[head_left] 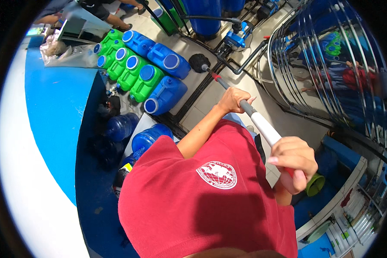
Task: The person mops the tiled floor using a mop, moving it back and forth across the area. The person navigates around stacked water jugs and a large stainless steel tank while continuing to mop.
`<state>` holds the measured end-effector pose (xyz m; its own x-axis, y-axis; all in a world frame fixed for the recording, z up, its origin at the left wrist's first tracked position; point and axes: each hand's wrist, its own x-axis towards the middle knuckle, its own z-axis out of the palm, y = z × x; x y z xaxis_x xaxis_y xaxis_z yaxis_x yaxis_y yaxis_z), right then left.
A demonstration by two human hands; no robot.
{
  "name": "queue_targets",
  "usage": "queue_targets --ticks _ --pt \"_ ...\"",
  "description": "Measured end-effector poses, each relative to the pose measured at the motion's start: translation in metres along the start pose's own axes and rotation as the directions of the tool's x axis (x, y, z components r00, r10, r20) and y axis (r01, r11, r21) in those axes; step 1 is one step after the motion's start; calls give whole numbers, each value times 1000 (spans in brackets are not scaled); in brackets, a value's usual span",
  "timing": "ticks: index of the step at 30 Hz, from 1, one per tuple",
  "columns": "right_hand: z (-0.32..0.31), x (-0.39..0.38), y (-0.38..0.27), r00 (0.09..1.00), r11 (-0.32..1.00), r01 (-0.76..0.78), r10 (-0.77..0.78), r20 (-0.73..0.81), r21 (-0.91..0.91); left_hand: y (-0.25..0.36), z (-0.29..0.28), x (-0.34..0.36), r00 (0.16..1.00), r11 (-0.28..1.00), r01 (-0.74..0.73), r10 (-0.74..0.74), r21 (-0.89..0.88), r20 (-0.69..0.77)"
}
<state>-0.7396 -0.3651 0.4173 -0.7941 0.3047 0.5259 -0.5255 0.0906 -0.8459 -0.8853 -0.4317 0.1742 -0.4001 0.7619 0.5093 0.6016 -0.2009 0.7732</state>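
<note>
Tiled floor (256, 88) offers a hand passing room at 4 o'clock from the dark mop head (198, 63), hemmed by a steel tank (290, 88) at 3, a blue pump (238, 39) at 2 and a blue jug (170, 61) at 9.

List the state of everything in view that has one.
Left hand: closed around the mop handle
Right hand: closed around the handle's end
Mop handle: slanted, held in both hands
Mop head: at the floor; wetness unclear
Green jerrycans: capped where visible
Blue jerrycans: capped where visible
Plastic bag: crumpled
Blue pump: running or idle, cannot tell
</note>
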Motion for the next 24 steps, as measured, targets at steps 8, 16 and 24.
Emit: queue_targets --ticks 8,16,24 --pt "-24 -17 51 989 999 -48 47 -143 -1 -56 -1 9 998 994 38 -42 98 44" --pt "-20 17 124 934 985 -112 148 -324 129 -120 -49 38 941 920 242 -300 309 158" --pt "9 54 131 997 992 -53 60 -58 115 -109 -93 29 948 914 293 -317 280 40"
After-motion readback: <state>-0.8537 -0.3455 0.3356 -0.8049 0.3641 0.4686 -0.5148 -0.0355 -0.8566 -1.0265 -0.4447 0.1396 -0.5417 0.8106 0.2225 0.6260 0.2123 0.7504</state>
